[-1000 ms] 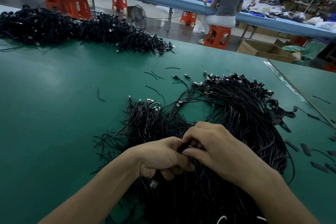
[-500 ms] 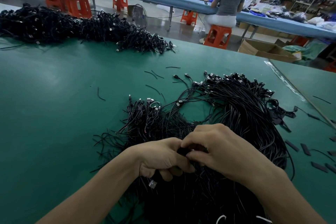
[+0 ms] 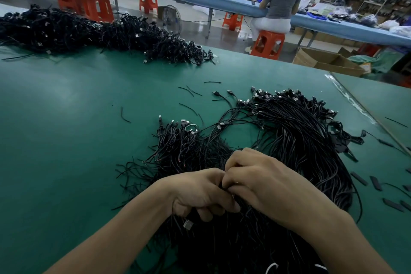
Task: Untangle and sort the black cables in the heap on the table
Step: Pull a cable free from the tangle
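As L grip [image 3: 200, 193] and R grip [image 3: 266, 187] touch, both pinch cables [image 3: 249, 220] (fingers curled) atop the heap [image 3: 295, 140], w/ tabletop [image 3: 66, 129] beneath.

Your left hand [image 3: 200, 193] and right hand [image 3: 266, 187] meet over the heap of black cables [image 3: 300, 140] by the near edge of the table [image 3: 66, 118], fingers curled round strands of it. A metal plug [image 3: 188, 224] sticks out below your left hand. A second cable pile [image 3: 89, 31] runs along the far edge toward the far left corner. Short black offcuts [image 3: 375, 182] lie near the right edge.
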Demonstrator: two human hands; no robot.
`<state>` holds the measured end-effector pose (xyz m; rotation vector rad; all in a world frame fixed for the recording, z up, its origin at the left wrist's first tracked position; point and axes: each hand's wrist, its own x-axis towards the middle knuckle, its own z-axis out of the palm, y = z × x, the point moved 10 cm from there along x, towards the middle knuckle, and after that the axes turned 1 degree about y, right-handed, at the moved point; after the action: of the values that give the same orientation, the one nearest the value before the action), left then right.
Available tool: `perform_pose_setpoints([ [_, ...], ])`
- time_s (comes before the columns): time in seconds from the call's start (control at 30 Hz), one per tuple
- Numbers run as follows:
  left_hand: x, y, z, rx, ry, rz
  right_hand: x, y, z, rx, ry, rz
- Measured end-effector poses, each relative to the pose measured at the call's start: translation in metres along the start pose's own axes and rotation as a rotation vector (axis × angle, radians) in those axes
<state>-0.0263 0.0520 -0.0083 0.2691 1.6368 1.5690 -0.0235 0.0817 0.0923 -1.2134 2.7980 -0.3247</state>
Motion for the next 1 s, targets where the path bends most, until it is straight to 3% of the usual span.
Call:
perform_pose_setpoints([
  [0.53, 0.004, -0.009, -0.001, -0.051, -0.017, -0.027, 0.001, -0.008, -0.001, -0.024, 0.044, -0.066],
  [0.7, 0.003, -0.003, 0.005, -0.291, -0.100, 0.027, -0.001, -0.009, -0.004, -0.056, 0.066, -0.090],
  [0.9, 0.004, 0.014, 0.005, -0.770, -0.175, 0.119, -0.005, -0.008, -0.024, -0.134, 0.320, -0.117],
  [1.0, 0.007, 0.025, 0.000, -0.854, -0.071, 0.212, -0.012, 0.000, -0.035, -0.061, 0.507, -0.090],
])
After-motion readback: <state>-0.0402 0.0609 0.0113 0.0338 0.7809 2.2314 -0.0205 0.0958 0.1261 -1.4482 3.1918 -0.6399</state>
